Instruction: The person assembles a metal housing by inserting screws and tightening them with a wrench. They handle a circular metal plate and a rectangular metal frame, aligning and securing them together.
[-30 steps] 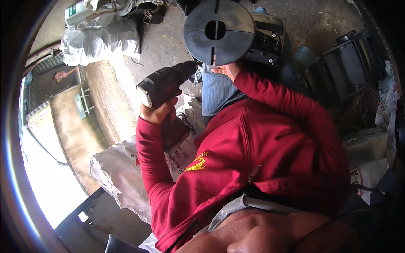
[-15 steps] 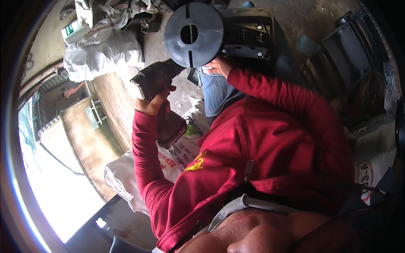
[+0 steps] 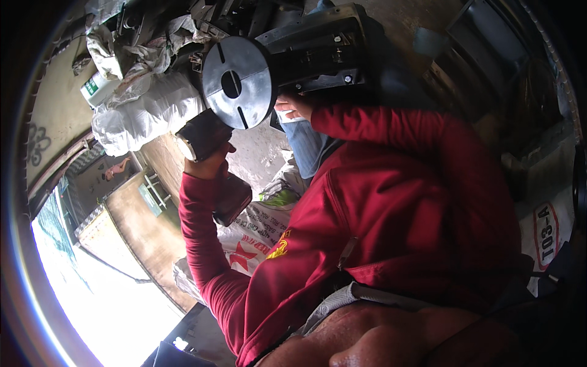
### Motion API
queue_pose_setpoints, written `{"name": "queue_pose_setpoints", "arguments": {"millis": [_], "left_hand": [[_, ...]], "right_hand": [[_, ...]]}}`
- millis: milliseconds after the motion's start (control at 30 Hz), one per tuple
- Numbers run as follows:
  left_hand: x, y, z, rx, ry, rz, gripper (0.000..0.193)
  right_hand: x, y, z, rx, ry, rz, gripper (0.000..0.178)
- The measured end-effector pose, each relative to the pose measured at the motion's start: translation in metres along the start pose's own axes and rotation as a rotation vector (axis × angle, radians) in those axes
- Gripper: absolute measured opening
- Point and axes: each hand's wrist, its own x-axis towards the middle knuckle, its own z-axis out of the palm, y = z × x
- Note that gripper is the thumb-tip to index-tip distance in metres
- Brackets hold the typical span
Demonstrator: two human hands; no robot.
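My left hand (image 3: 210, 164) is wrapped around the grip of a dark cordless drill (image 3: 206, 136). The drill points up and right, and its front end is hidden behind a round grey disc (image 3: 252, 81) with a centre hole and two slots. Close to the disc's lower right edge is my right hand (image 3: 296, 106), its fingers bent and partly hidden below a black metal frame (image 3: 318, 61). What those fingers hold cannot be made out. Bolt heads show on the frame, which sits just right of the disc.
White plastic-wrapped bundles (image 3: 143, 116) lie at the far left, beside a white container (image 3: 98, 90). A printed white sack (image 3: 254, 235) stands by my left arm, and another sack (image 3: 550, 229) is at the right. Dark metal panels (image 3: 489, 46) lean at the far right.
The whole scene has shifted in view. The disc, frame and both hands now appear further left and lower. My left hand still grips the drill; my right hand stays by the disc.
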Motion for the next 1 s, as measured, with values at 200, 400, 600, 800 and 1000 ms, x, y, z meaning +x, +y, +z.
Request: {"name": "queue_pose_setpoints", "arguments": {"millis": [200, 400, 600, 800, 1000], "left_hand": [[0.005, -0.001, -0.014, 0.008, -0.094, -0.107, 0.028], [0.005, 0.018, -0.006, 0.020, -0.085, -0.067, 0.015], [0.006, 0.026, -0.005, -0.015, -0.049, -0.197, 0.009], [0.001, -0.024, -0.010, -0.281, -0.064, 0.001, 0.024], [-0.010, 0.005, -0.001, -0.287, -0.031, -0.079, 0.023]], "right_hand": [[-0.002, 0.001, 0.000, -0.005, -0.023, -0.004, 0.060], [-0.002, -0.001, 0.002, -0.010, -0.044, -0.001, 0.058], [-0.004, -0.002, 0.005, -0.042, -0.051, 0.000, 0.056], [-0.002, 0.000, 0.008, 0.048, -0.144, -0.002, 0.053], [-0.006, 0.002, 0.001, 0.024, -0.154, 0.012, 0.053]]}}
